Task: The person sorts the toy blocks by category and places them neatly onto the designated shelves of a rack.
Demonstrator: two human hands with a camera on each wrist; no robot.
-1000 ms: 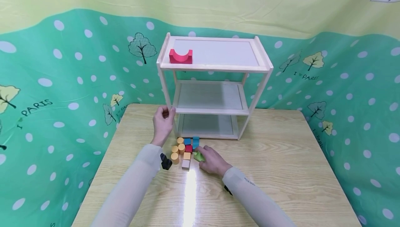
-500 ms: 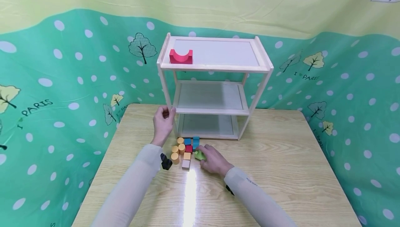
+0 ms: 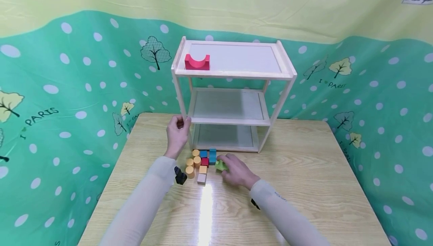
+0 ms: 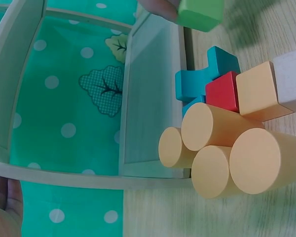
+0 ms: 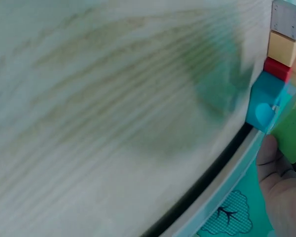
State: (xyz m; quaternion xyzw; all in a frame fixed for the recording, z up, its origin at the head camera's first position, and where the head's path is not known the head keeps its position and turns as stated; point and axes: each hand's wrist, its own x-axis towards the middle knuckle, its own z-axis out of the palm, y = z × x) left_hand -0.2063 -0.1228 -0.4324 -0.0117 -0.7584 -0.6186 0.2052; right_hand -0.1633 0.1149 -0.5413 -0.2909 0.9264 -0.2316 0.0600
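My left hand [image 3: 177,131] grips the front left post of a three-tier wooden shelf [image 3: 233,73] standing on the table. My right hand [image 3: 233,167] pinches a green block [image 3: 221,165], lifted a little off the table beside a cluster of blocks. The green block [image 4: 201,13] shows at the top of the left wrist view, and as the green block [image 5: 292,136] at the right edge of the right wrist view. The cluster holds several orange cylinders [image 3: 191,164], blue blocks [image 3: 211,155], a red cube [image 3: 204,161], a tan cube [image 3: 202,169] and a pale cube [image 3: 201,178]. A red arch block [image 3: 197,62] sits on the top tier's left.
The wooden table [image 3: 304,186] stretches to my right and toward me. A green dotted cloth [image 3: 67,99] surrounds it on three sides. The shelf's middle tier [image 3: 228,105] and bottom tier [image 3: 224,136] hold nothing. A black wrist camera [image 3: 179,175] hangs under my left forearm.
My right hand has lifted the green block and carried it slightly right and toward the shelf. My left hand stays on the shelf post.
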